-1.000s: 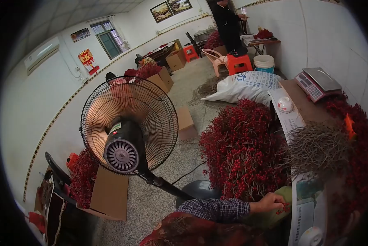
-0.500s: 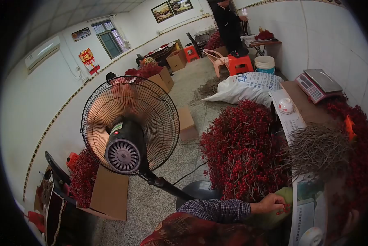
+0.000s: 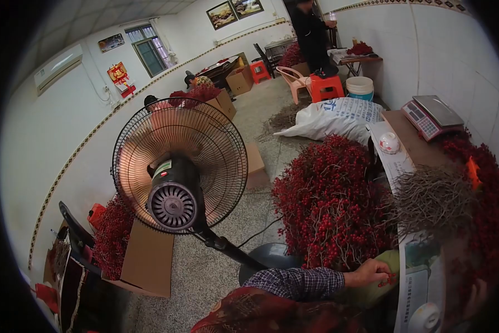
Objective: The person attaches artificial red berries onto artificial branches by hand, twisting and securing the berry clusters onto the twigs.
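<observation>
Left hand (image 3: 373, 273) — fingers curled — holds round red berries (image 3: 387, 281) over green material (image 3: 390, 260).

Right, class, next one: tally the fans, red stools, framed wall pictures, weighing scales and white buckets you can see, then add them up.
Fan: 1
Red stools: 2
Framed pictures: 3
Weighing scale: 1
White bucket: 1
Total: 8

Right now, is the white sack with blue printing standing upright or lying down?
Lying down. The white sack with blue printing stretches low along the speckled grey floor, its narrow end resting there.
</observation>
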Motion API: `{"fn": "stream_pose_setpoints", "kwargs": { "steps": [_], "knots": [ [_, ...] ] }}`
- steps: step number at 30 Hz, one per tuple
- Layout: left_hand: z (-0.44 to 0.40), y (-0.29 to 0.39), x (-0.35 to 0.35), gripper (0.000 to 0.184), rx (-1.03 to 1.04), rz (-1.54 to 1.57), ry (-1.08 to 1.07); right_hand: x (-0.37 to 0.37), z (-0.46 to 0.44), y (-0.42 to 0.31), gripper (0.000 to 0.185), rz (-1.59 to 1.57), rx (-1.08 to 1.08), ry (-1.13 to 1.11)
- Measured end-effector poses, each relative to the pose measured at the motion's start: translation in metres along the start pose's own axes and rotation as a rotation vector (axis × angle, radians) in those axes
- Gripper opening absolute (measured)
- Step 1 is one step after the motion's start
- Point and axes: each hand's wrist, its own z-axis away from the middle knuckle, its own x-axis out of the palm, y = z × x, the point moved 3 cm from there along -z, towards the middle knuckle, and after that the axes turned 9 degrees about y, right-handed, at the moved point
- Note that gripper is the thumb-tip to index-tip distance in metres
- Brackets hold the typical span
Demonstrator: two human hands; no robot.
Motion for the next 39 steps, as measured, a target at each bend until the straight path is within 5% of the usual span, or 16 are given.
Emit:
{"fn": "stream_pose_setpoints", "kwargs": {
  "steps": [6,8,13,16,23,28,33,39],
  "knots": [
    [0.000,0.005,0.003,0.013,-0.027,0.038,0.003,0.006,0.027,-0.024,0.075,-0.070,0.024,-0.025],
    [-0.002,0.007,0.014,0.010,-0.100,0.440,-0.052,0.035,0.045,-0.008,0.080,0.076,-0.042,-0.085],
    [0.022,0.052,0.037,0.010,-0.144,0.496,-0.303,0.097,0.091,0.024,0.090,0.358,-0.165,-0.231],
    [0.035,0.079,0.030,0.008,-0.184,0.514,-0.361,0.098,0.106,0.035,0.070,0.317,0.083,-0.282],
    [0.057,0.069,0.026,0.015,-0.225,0.257,-0.454,0.090,0.140,0.077,0.056,0.345,-0.112,-0.314],
    [0.078,0.071,0.024,0.013,-0.438,0.431,-0.536,0.090,0.158,0.068,0.049,0.369,-0.226,-0.323],
    [0.090,0.080,0.025,0.013,-0.610,0.722,-0.601,0.089,0.173,0.064,0.036,0.100,-0.074,-0.066],
    [0.077,0.068,0.055,0.011,-0.446,0.619,-0.457,0.087,0.179,0.062,0.038,0.175,-0.031,0.078]
  ]
}}
